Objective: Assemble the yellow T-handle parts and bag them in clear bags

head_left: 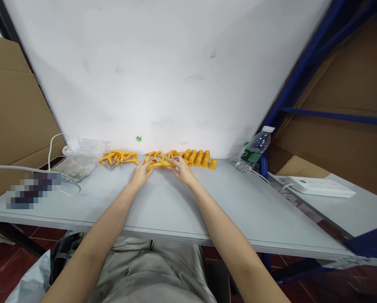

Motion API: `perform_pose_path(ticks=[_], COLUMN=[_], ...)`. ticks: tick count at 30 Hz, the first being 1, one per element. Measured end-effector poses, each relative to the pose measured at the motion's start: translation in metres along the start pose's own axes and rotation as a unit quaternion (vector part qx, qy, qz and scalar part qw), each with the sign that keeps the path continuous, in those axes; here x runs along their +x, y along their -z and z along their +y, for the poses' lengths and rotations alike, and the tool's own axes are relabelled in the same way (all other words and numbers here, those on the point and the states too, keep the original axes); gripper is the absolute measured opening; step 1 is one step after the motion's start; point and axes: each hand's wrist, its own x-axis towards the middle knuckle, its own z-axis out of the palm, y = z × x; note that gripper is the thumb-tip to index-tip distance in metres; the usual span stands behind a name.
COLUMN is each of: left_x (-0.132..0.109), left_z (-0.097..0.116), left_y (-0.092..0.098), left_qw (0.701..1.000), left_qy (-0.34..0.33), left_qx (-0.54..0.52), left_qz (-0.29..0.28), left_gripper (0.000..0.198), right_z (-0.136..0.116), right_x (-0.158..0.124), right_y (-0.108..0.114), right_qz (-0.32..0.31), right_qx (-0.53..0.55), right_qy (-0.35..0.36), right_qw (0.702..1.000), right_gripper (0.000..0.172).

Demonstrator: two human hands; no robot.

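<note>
Both my hands reach to the far side of the grey table (163, 210). My left hand (141, 173) and my right hand (182, 169) together grip one long yellow plastic piece (160, 165), one hand at each end, fingers curled on it. Behind it, along the white wall, lie more yellow pieces: a heap of branched ones with metal chains (118, 158) to the left and a row of small yellow cone-shaped caps (201, 159) to the right.
A clear plastic bag (81, 158) and a white cable (54, 145) lie at the table's left. A water bottle (254, 150) leans at the right. A white power strip (319, 186) sits on the neighbouring surface. Cardboard stands on both sides, blue racking at right.
</note>
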Motion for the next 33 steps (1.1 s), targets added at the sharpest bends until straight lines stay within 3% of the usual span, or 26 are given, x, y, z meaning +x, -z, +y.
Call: perform_pose_path(ticks=[4,8,16,27,33], left_x=[0.001,0.002,0.002,0.002,0.002], left_z=[0.000,-0.001,0.000,-0.001,0.002], left_y=[0.005,0.007,0.012,0.010,0.011], left_qw=[1.000,1.000,0.998,0.998,0.998], left_qy=[0.005,-0.007,-0.060,-0.058,-0.062], left_qx=[0.009,0.023,0.019,-0.007,-0.003], left_qz=[0.000,0.000,0.021,0.007,0.010], left_gripper=[0.034,0.034,0.032,0.030,0.030], right_z=[0.002,0.002,-0.021,-0.030,-0.030], right_x=[0.001,0.001,0.001,0.002,0.005], right_y=[0.001,0.007,0.019,0.014,0.007], right_qz=[0.027,0.010,0.002,0.001,0.020], right_qx=[0.083,0.173,0.272,0.265,0.260], right_qy=[-0.046,-0.080,-0.185,-0.230,-0.353], right_qw=[0.995,0.982,0.944,0.936,0.899], right_gripper=[0.051,0.048,0.054,0.061,0.060])
